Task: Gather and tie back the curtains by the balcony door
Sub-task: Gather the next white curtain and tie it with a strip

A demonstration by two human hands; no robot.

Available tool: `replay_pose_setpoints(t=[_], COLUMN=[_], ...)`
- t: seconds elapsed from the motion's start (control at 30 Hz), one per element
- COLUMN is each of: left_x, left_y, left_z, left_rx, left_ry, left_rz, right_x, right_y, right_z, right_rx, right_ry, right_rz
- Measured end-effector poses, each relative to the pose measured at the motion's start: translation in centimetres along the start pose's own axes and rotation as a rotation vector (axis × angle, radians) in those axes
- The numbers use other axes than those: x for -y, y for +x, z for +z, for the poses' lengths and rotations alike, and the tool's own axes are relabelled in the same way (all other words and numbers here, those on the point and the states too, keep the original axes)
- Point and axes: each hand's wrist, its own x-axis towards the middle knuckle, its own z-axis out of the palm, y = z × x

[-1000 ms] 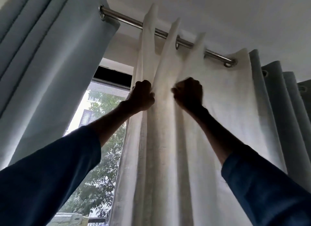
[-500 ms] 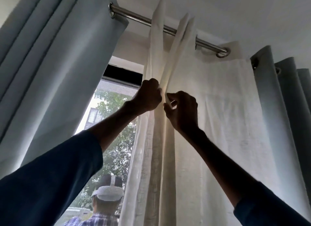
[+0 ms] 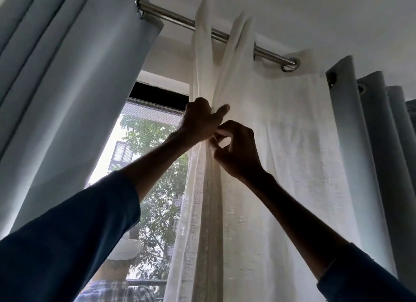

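A sheer white curtain [image 3: 281, 144] hangs by eyelets from a steel rod [image 3: 177, 18] overhead, its left folds bunched together. My left hand [image 3: 200, 121] is raised and closed around those gathered folds at the curtain's left edge. My right hand [image 3: 236, 148] sits just below and to the right, touching the left one, with finger and thumb pinching a fold of the same white curtain. A grey-blue heavy curtain [image 3: 67, 99] hangs at the left, and another grey-blue curtain [image 3: 371, 155] in folds at the right.
Between the left grey curtain and the white one, the glass of the balcony door [image 3: 146, 166] shows trees and a building outside. A person in a checked shirt [image 3: 117, 290] stands low outside the glass. The white ceiling [image 3: 315, 13] is close above the rod.
The white curtain's folds have been pushed left and bunched tighter on the rod. My right hand came left to meet the left hand and went from a fist to a pinch.
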Motion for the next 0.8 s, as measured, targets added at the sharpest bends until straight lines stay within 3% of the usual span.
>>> replay_pose_setpoints(t=[0.17, 0.27, 0.37, 0.43, 0.5, 0.6, 0.8], left_x=[0.1, 0.4, 0.9, 1.1, 0.9, 0.9, 1.5], left_y=[0.5, 0.6, 1.0, 1.1, 1.1, 0.9, 0.8], left_z=[0.1, 0.4, 0.5, 0.5, 0.4, 0.2, 0.0], left_rx=[0.023, 0.022, 0.017, 0.015, 0.014, 0.008, 0.005], left_ry=[0.153, 0.146, 0.150, 0.157, 0.167, 0.175, 0.187], left_rz=[0.012, 0.034, 0.048, 0.076, 0.109, 0.135, 0.151], right_x=[-1.9, -6.3, -11.1, -13.1, -14.1, -14.0, -11.5], right_y=[0.0, 0.0, 0.3, 0.4, 0.4, 0.3, 1.6], right_z=[-2.4, -4.4, -7.2, -8.9, -9.5, -8.5, -4.6], right_rx=[0.130, -0.128, -0.191, -0.151, -0.143, -0.187, -0.170], right_ry=[0.162, -0.059, -0.386, -0.364, -0.235, -0.186, -0.426], right_rz=[0.092, 0.145, 0.511, 0.792, 0.922, 0.861, 0.595])
